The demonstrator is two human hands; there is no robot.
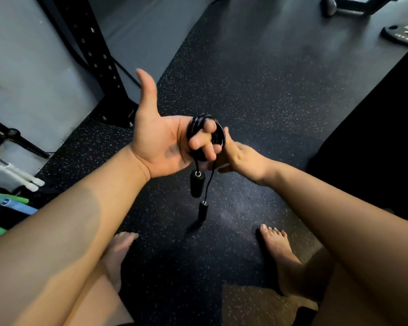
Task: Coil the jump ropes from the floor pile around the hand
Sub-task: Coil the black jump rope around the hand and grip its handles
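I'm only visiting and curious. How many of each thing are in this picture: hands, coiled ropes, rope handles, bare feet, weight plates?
hands: 2, the left hand and the right hand
coiled jump rope: 1, wound round the left hand's fingers
rope handles: 2, dangling below the coil
bare feet: 2
weight plate: 1, on the floor
total: 8
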